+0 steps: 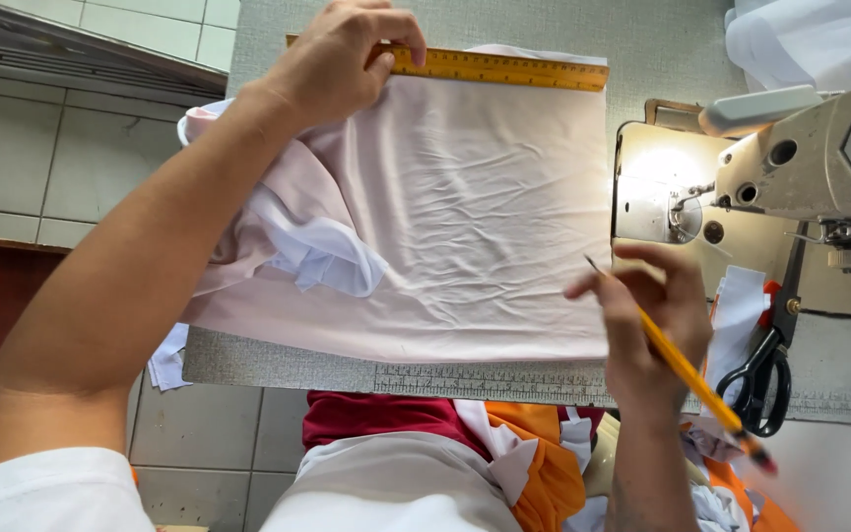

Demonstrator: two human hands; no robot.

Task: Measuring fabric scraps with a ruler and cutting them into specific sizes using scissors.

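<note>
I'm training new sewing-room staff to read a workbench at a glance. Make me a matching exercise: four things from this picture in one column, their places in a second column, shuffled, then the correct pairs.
Things:
1. yellow ruler
2. pencil
3. black-handled scissors
4. pale pink fabric

Places:
A. spread flat over the grey cutting mat
B. held in the right hand
C. lying on the table below the sewing machine
D. pressed by the left hand along the fabric's far edge

Pairs: 1-D, 2-B, 3-C, 4-A
</note>
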